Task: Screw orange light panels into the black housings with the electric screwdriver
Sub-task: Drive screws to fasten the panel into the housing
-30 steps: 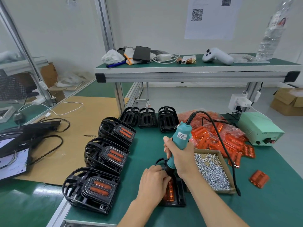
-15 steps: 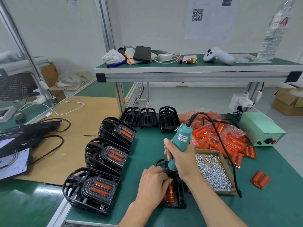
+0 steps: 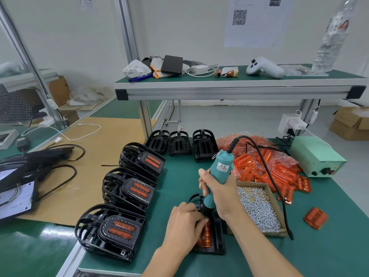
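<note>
Mid-drive on a screw, by the look of it: right hand [image 3: 219, 193] wrapped tight around the teal electric screwdriver [image 3: 217, 176], tool tilted slightly with its bit end down into the black housing [image 3: 216, 236] near the front edge of the table [image 3: 329, 254]. Left hand [image 3: 184, 226] rests on the housing with fingers curled at the bit tip, pinching or steadying something there; can't tell if it's the screw itself or just the panel edge. The orange light panel [image 3: 205, 234] sits inside that housing, partly hidden under the left hand. Bit tip and screw head are hidden, so seating can't be confirmed. Next move, my read: keep the driver square to the screw, press straight down until it seats, then lift and pick a fresh one from the screw box [image 3: 257, 208] just right of the work. Three finished housings [image 3: 111, 230] stacked along the left edge, three empty housings [image 3: 180, 142] at the back edge, bag of spare orange panels [image 3: 265, 166] towards the back right, one loose panel [image 3: 315, 217] near the right edge. Several units left to do.
</note>
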`<act>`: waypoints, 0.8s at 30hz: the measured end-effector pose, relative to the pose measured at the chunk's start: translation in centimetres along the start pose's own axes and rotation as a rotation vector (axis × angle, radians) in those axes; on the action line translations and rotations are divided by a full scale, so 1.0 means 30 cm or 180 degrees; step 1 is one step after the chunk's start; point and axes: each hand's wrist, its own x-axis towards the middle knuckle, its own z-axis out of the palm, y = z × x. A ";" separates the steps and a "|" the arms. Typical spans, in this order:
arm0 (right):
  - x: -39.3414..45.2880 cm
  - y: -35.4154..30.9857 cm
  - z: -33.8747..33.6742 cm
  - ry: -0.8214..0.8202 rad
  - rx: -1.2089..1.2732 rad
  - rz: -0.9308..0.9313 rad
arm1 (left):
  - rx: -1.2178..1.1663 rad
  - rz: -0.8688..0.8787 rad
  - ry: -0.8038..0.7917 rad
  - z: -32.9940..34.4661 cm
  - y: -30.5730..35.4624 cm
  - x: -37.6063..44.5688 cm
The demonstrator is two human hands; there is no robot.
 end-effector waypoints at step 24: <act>0.000 0.007 0.010 0.0005 -0.0124 -0.0033 | -0.0188 -0.0038 -0.0007 -0.003 -0.008 -0.011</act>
